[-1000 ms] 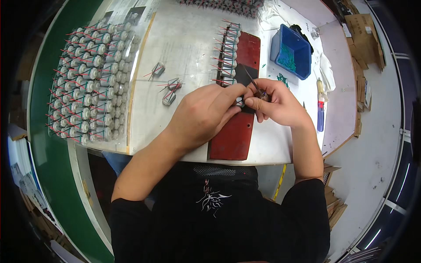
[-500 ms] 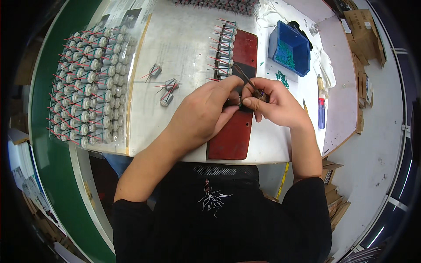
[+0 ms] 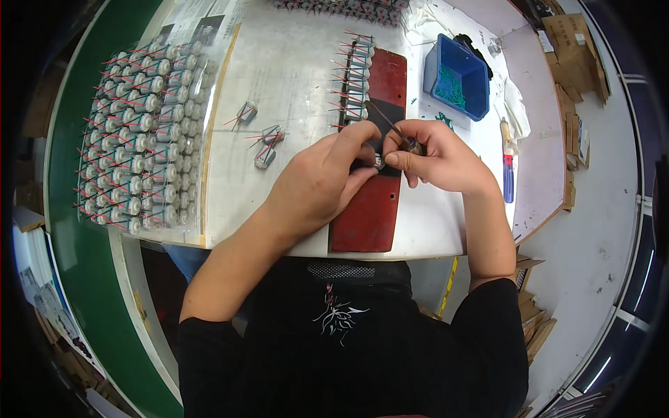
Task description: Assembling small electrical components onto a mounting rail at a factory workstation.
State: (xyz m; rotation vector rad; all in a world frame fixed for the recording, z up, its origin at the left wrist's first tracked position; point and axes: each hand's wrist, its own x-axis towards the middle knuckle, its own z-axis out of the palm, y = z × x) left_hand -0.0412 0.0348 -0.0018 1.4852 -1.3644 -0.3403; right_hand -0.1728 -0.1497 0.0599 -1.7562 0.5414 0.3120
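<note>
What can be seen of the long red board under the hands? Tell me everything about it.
The red board is a long, flat, dark red strip lying on the white table, running from near the table's front edge away from the person. A darker patch marks its middle. A row of small motors with red leads lines its far left edge. Both hands, the left hand and the right hand, work just above its middle, hiding part of it.

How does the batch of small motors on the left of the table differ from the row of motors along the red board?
The left batch is a wide block of many rows on a clear sheet; the row on the red board is a single short line. The left batch lies away from both hands; the row sits just above the left hand and right hand. Both are small silver cylinders with red leads.
</note>
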